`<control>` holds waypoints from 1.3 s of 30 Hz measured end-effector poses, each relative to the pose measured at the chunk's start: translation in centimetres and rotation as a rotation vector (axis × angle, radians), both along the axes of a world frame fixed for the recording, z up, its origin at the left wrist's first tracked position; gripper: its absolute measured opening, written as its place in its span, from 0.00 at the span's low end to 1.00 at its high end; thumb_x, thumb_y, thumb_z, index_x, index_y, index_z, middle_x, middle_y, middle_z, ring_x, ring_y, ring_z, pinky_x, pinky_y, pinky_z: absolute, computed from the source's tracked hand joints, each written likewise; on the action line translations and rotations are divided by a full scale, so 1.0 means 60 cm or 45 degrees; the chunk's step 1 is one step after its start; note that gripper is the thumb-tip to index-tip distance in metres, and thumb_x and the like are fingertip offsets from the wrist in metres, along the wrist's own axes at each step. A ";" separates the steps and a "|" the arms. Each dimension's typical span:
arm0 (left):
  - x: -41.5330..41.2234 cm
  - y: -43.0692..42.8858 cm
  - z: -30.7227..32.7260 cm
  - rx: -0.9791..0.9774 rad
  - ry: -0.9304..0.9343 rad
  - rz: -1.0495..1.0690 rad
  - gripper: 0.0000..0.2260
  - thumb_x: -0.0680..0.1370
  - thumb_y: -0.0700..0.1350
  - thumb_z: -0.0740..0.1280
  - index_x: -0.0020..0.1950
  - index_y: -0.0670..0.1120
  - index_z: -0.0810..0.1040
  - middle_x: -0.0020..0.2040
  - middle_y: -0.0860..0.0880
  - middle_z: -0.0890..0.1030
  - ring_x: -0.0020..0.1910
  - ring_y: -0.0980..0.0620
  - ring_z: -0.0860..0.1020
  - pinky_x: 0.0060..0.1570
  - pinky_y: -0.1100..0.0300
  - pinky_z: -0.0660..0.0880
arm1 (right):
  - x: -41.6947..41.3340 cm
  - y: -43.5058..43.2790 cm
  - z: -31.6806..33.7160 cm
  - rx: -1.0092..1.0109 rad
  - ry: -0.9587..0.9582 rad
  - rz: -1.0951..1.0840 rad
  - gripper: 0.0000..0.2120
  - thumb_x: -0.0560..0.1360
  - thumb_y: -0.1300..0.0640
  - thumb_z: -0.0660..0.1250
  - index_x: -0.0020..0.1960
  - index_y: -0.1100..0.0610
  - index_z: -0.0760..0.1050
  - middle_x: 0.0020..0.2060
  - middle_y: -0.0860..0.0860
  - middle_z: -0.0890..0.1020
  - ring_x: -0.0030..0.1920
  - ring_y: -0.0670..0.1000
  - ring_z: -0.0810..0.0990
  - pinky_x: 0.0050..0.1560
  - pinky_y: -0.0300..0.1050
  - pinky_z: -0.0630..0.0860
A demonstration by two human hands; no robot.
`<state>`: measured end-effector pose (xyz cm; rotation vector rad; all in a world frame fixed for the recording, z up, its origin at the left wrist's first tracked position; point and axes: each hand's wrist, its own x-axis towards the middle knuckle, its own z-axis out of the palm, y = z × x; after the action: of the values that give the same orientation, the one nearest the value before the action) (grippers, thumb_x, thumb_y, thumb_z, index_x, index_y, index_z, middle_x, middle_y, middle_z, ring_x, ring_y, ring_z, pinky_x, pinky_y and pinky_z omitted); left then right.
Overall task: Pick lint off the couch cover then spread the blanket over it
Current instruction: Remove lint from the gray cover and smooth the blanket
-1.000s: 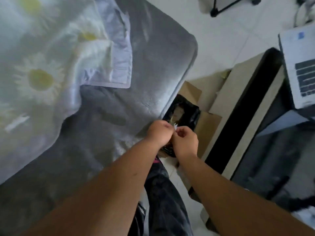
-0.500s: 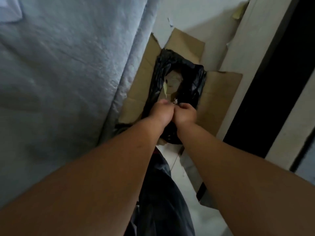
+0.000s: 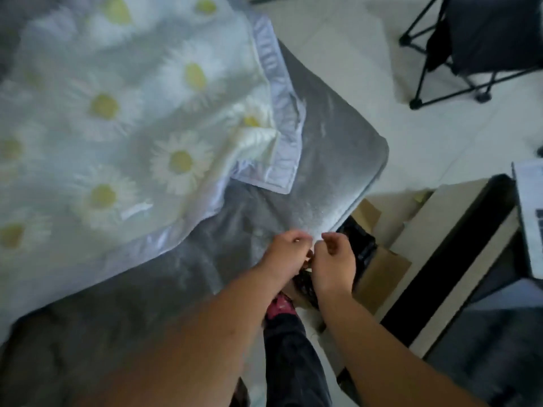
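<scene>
The grey couch cover (image 3: 338,136) fills the left and middle of the head view. A pale blanket (image 3: 117,127) printed with daisies lies crumpled over its far left part, one satin-edged corner folded near the couch end. My left hand (image 3: 286,254) and my right hand (image 3: 335,257) hover close together over the couch's front edge, fingers curled in. No lint shows in either hand. Just beyond them sits a cardboard box lined with a black bag (image 3: 363,245), partly hidden by my right hand.
A black folding chair (image 3: 470,54) stands on the white tile floor at the top right. A low black-and-cream table (image 3: 458,259) runs along the right, with a laptop (image 3: 529,215) on it. My dark trouser leg (image 3: 293,348) is between my arms.
The camera has swung up from the bag-lined box back onto the couch and blanket. My hands have drawn slightly apart, and the small white bit seen between them is gone from sight.
</scene>
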<state>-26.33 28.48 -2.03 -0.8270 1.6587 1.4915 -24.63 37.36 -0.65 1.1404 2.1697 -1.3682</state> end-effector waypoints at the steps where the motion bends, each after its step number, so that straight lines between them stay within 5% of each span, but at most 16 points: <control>1: -0.008 -0.050 0.023 -0.051 0.055 0.054 0.05 0.74 0.46 0.64 0.41 0.50 0.79 0.36 0.48 0.81 0.32 0.51 0.78 0.28 0.65 0.71 | -0.016 -0.038 0.025 -0.017 0.033 0.137 0.05 0.76 0.57 0.65 0.50 0.49 0.76 0.40 0.43 0.80 0.40 0.47 0.79 0.36 0.38 0.71; 4: -0.017 -0.194 0.062 -0.269 0.152 0.093 0.07 0.74 0.44 0.64 0.36 0.49 0.76 0.34 0.46 0.80 0.30 0.47 0.76 0.28 0.62 0.70 | -0.051 -0.148 0.057 -0.072 0.097 0.516 0.03 0.75 0.58 0.66 0.47 0.50 0.77 0.37 0.43 0.80 0.41 0.49 0.79 0.38 0.40 0.72; 7: 0.001 -0.322 0.060 -0.558 0.184 0.139 0.06 0.71 0.43 0.63 0.34 0.49 0.76 0.40 0.40 0.83 0.40 0.39 0.81 0.42 0.48 0.78 | -0.070 -0.264 0.057 -0.156 0.179 0.794 0.05 0.75 0.58 0.67 0.47 0.48 0.77 0.36 0.41 0.80 0.37 0.42 0.79 0.36 0.30 0.72; 9: 0.017 -0.402 0.043 -0.717 0.183 0.172 0.04 0.70 0.43 0.63 0.35 0.51 0.75 0.41 0.44 0.83 0.44 0.40 0.81 0.46 0.49 0.78 | -0.080 -0.352 0.042 -0.214 0.241 0.945 0.07 0.74 0.61 0.67 0.48 0.50 0.78 0.36 0.41 0.80 0.37 0.41 0.78 0.39 0.27 0.72; 13: 0.023 -0.505 -0.001 -0.936 0.234 0.213 0.09 0.72 0.48 0.68 0.50 0.51 0.73 0.51 0.44 0.81 0.46 0.44 0.79 0.43 0.57 0.71 | -0.103 -0.471 -0.008 -0.209 0.158 1.199 0.14 0.72 0.62 0.70 0.58 0.57 0.79 0.52 0.53 0.84 0.53 0.52 0.81 0.57 0.41 0.74; 16: 0.019 -0.533 -0.040 -0.968 0.195 0.170 0.18 0.71 0.52 0.72 0.58 0.51 0.72 0.54 0.49 0.76 0.48 0.47 0.75 0.47 0.56 0.70 | -0.112 -0.508 -0.057 -0.101 0.099 1.313 0.20 0.72 0.61 0.72 0.64 0.55 0.76 0.59 0.53 0.81 0.57 0.53 0.80 0.53 0.37 0.71; 18: 0.014 -0.532 -0.056 -0.939 0.182 0.142 0.16 0.71 0.52 0.72 0.55 0.51 0.74 0.52 0.50 0.79 0.48 0.47 0.77 0.49 0.55 0.74 | -0.119 -0.518 -0.085 -0.036 0.092 1.330 0.19 0.72 0.62 0.72 0.62 0.54 0.78 0.59 0.53 0.82 0.57 0.53 0.81 0.53 0.36 0.70; 22: 0.006 -0.519 -0.064 -0.947 0.189 0.081 0.04 0.73 0.45 0.67 0.43 0.48 0.81 0.43 0.45 0.84 0.44 0.43 0.80 0.47 0.51 0.78 | -0.119 -0.522 -0.110 0.039 0.054 1.322 0.10 0.72 0.63 0.71 0.51 0.53 0.84 0.49 0.52 0.87 0.50 0.53 0.84 0.54 0.41 0.78; 24: 0.006 -0.507 -0.058 -0.874 0.182 0.111 0.08 0.74 0.42 0.64 0.39 0.46 0.82 0.39 0.43 0.83 0.42 0.42 0.81 0.43 0.51 0.77 | -0.116 -0.516 -0.109 -0.010 0.015 1.274 0.09 0.73 0.63 0.69 0.46 0.52 0.86 0.44 0.52 0.88 0.46 0.52 0.85 0.52 0.44 0.81; 27: 0.013 -0.480 -0.028 -0.521 0.185 0.361 0.09 0.76 0.39 0.65 0.39 0.43 0.82 0.37 0.41 0.82 0.39 0.42 0.81 0.44 0.48 0.80 | -0.110 -0.481 -0.086 -0.110 -0.030 1.080 0.11 0.72 0.65 0.68 0.47 0.53 0.86 0.45 0.51 0.88 0.46 0.50 0.85 0.56 0.48 0.82; 30: 0.031 -0.442 -0.001 -0.263 0.150 0.572 0.11 0.76 0.35 0.65 0.37 0.45 0.81 0.29 0.45 0.80 0.30 0.48 0.77 0.34 0.54 0.78 | -0.086 -0.428 -0.053 -0.194 -0.043 0.982 0.11 0.72 0.65 0.70 0.52 0.55 0.84 0.48 0.52 0.87 0.47 0.49 0.84 0.57 0.46 0.81; 34: 0.047 -0.350 0.027 -0.206 0.139 0.381 0.10 0.77 0.39 0.63 0.38 0.45 0.79 0.27 0.49 0.81 0.27 0.53 0.77 0.30 0.61 0.78 | -0.037 -0.312 0.002 -0.221 0.007 0.772 0.09 0.71 0.63 0.71 0.50 0.55 0.84 0.42 0.52 0.87 0.44 0.51 0.84 0.50 0.43 0.80; 39: 0.064 -0.166 0.020 -0.169 0.139 0.111 0.11 0.75 0.39 0.63 0.33 0.47 0.77 0.32 0.43 0.77 0.31 0.46 0.75 0.35 0.55 0.76 | 0.032 -0.138 0.018 -0.238 -0.048 0.273 0.08 0.71 0.64 0.70 0.42 0.52 0.83 0.40 0.54 0.86 0.41 0.52 0.83 0.50 0.51 0.81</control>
<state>-22.46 18.49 -0.80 -0.9134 1.8395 1.5223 -22.71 29.06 0.44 0.8321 2.0214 -1.4066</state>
